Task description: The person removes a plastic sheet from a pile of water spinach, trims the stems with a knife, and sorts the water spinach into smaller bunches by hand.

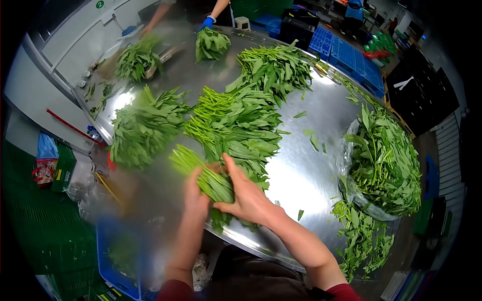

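Note:
A bunch of long-stemmed leafy greens, which looks like water spinach, is held between my two hands above the table's near edge. My left hand grips it on the stem side, the pale cut ends pointing up and left. Around its leafy side curls my right hand, thumb below and fingers above. Some of the fingers are hidden by the greens. Just beyond lie stacked bunches of greens, stems to the left. Another pile of greens rests to the left.
The steel table carries scattered leaves and, at right, a big heap of greens in clear plastic. Across it, another person's blue-gloved hand holds a bunch. A blue bin stands below left; blue crates stand beyond the far edge.

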The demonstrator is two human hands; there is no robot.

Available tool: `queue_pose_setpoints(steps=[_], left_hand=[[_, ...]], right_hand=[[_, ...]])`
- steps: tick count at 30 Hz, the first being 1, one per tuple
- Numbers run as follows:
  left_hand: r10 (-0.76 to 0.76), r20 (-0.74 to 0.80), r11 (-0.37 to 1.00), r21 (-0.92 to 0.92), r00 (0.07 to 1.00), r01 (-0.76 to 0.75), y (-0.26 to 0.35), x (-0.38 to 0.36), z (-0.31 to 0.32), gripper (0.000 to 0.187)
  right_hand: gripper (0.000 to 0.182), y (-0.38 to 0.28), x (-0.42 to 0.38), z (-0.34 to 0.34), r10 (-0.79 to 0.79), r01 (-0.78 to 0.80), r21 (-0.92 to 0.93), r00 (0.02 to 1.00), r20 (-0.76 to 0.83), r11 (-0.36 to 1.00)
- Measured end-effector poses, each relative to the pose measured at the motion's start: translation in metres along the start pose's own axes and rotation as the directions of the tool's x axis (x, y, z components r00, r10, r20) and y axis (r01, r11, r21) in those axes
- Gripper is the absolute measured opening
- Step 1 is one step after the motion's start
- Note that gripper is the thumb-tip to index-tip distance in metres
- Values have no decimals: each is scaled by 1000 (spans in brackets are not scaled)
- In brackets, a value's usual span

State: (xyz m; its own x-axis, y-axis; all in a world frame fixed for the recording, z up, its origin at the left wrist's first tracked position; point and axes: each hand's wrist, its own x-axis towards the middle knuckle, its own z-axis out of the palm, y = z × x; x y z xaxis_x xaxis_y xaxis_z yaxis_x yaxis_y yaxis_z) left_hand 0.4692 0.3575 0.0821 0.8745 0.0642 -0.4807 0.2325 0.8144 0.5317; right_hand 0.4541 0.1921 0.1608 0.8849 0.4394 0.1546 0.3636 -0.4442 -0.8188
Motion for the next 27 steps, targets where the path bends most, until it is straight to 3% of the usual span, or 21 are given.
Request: queue_pose_setpoints(steps=[1,2,3,5,7,9,10,13,14,16,18,21,22,27], left_hand=[[30,-84,997,79,996,-23,15,13,-2,25],[45,-55,996,84,997,-40,27,35,-12,28],[61,-26,994,88,998,-59,34,60,-25,31],[200,-49,950,256,979,-181,39,92,-33,37],[236,-114,931,310,965,-192,35,120,-60,44],[187,-223,963,235,957,-134,30,153,-88,50],[126,-216,970,231,968,-75,32,133,-68,50],[220,-197,897,425,955,-119,11,137,-91,49],[290,-279,839,534,915,-103,7,139,-85,49],[277,-315,890,439,908,-119,-4,149,-60,48],[312,-298,894,414,902,-172,-14,180,-75,48],[365,-387,918,301,847,-257,-28,199,-19,49],[369,-340,925,227,865,-306,-29,210,-10,48],[394,-382,913,270,836,-307,-27,238,26,44]], right_hand=[[96,3,0,-5,-55,52,-44,996,-65,998],[91,13,-3,-9,-98,77,-149,985,-144,986],[77,22,-8,-12,78,-81,-20,991,-113,997],[68,60,-26,-3,226,-220,60,966,-126,974],[59,105,-52,12,325,-316,96,941,-94,944],[48,135,-86,17,507,-507,-7,862,-14,862],[42,147,-105,20,539,-537,59,842,-34,842],[30,177,-160,27,611,-594,146,775,-159,791],[27,186,-172,29,624,-590,210,760,-182,780],[22,201,-192,35,657,-576,336,722,-217,745],[16,216,-196,44,645,-562,328,717,-266,760],[10,212,-190,45,552,-502,230,735,-395,834],[8,210,-187,44,500,-475,176,744,-443,862],[11,207,-186,43,451,-462,99,759,-469,881]])
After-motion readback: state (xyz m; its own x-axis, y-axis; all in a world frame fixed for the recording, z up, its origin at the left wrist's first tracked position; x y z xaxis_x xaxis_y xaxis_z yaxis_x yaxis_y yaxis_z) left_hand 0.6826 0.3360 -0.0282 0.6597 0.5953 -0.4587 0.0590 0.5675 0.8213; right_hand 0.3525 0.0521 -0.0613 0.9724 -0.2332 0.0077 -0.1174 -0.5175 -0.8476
